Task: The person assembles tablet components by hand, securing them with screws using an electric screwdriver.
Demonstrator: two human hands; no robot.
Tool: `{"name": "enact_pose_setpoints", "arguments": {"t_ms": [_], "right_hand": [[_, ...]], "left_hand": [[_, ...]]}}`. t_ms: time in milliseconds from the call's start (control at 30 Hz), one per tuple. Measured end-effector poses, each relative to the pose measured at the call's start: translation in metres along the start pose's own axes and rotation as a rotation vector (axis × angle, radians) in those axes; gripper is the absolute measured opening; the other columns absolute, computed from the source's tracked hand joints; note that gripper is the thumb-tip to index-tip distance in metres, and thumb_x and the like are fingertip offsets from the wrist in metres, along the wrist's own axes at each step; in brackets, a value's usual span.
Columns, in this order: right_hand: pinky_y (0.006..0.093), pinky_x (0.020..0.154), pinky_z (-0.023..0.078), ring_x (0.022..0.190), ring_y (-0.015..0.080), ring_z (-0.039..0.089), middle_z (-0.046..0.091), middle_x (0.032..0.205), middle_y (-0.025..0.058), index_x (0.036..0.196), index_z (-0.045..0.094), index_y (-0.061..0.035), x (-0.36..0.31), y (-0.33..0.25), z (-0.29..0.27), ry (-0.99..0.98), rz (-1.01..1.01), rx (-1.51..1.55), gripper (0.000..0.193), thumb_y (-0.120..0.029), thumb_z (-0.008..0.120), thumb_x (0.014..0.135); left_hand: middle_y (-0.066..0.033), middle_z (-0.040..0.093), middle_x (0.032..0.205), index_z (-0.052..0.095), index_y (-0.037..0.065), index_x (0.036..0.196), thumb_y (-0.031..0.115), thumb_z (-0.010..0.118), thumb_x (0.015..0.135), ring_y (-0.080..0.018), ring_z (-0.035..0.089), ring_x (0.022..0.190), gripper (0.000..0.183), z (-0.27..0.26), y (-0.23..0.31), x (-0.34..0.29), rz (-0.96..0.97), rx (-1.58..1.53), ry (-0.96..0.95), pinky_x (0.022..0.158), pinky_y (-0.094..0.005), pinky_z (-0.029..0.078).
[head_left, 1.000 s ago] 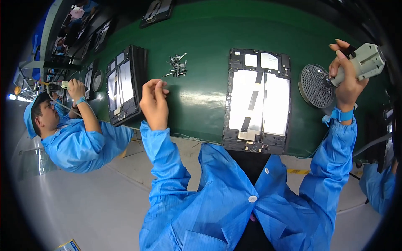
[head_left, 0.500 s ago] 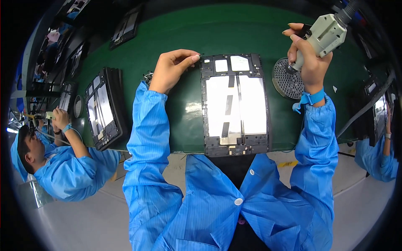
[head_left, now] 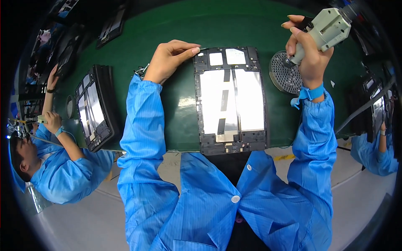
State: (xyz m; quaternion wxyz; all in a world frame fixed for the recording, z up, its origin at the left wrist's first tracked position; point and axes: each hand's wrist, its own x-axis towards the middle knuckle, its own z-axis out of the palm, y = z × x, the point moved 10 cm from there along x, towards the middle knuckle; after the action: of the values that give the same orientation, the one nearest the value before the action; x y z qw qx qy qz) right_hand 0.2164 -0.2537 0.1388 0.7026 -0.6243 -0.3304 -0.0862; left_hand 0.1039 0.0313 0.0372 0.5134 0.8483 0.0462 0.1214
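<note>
Left hand (head_left: 171,62) is at the upper-left corner of the black-framed, silver-faced rectangular panel (head_left: 249,102) on the green counter (head_left: 180,25); its grip cannot be determined. Right hand (head_left: 312,56) grips a pale-grey power driver (head_left: 329,30) above a round, perforated grey dish (head_left: 288,83). Apparent step: corner work, calling next for steady alignment.

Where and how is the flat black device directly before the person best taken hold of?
Probably by its two long black side edges, from left and right: the device lies flat, its sides run nearly parallel, and gripping there should avoid the shiny panels.
</note>
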Motion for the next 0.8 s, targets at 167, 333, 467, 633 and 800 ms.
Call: {"name": "enact_pose_setpoints", "arguments": {"t_ms": [167,333,467,633,800], "right_hand": [[0.0269,0.047,0.045,0.049,0.0123,0.054,0.068,0.075,0.0142,0.104,0.067,0.0103,-0.001,0.005,0.028,-0.056,0.051,0.092,0.024,-0.007,0.061,0.089],[0.0251,0.040,0.043,0.044,0.0106,0.054,0.063,0.065,0.0060,0.091,0.067,0.0037,-0.003,0.002,0.111,-0.188,0.211,0.320,0.008,-0.003,0.064,0.090],[0.0236,0.040,0.039,0.043,0.0097,0.053,0.062,0.063,0.0041,0.088,0.066,0.0026,-0.004,-0.010,0.167,-0.303,0.228,0.420,0.008,-0.004,0.062,0.089],[0.0250,0.040,0.040,0.045,0.0104,0.054,0.063,0.067,0.0073,0.088,0.065,0.0041,-0.002,-0.032,0.189,-0.351,-0.030,0.361,0.012,-0.007,0.061,0.089],[0.0256,0.041,0.043,0.046,0.0110,0.055,0.067,0.074,0.0093,0.090,0.063,0.0040,-0.008,0.001,0.195,-0.313,0.213,0.442,0.014,-0.010,0.060,0.091]], "left_hand": [[-0.0072,0.071,0.089,0.074,-0.003,0.108,0.013,0.075,0.090,-0.0110,0.062,0.076,0.024,0.007,-0.013,-0.007,-0.253,-0.161,-0.123,0.070,-0.0248,0.051],[-0.0083,0.070,0.087,0.076,-0.002,0.105,0.014,0.075,0.090,-0.0119,0.065,0.072,0.022,0.018,-0.004,-0.031,-0.101,-0.155,-0.091,0.065,-0.0244,0.054],[-0.0074,0.069,0.085,0.076,-0.001,0.103,0.013,0.073,0.091,-0.0113,0.065,0.068,0.019,0.015,0.008,-0.035,0.004,-0.051,-0.057,0.062,-0.0249,0.053],[-0.0085,0.070,0.084,0.075,-0.002,0.103,0.017,0.072,0.092,-0.0125,0.065,0.068,0.022,0.019,-0.009,-0.030,-0.046,-0.187,-0.128,0.064,-0.0258,0.053],[-0.0094,0.070,0.083,0.073,-0.004,0.104,0.018,0.069,0.095,-0.0131,0.066,0.072,0.024,0.018,-0.010,-0.031,0.028,-0.114,-0.138,0.067,-0.0269,0.053]]}}
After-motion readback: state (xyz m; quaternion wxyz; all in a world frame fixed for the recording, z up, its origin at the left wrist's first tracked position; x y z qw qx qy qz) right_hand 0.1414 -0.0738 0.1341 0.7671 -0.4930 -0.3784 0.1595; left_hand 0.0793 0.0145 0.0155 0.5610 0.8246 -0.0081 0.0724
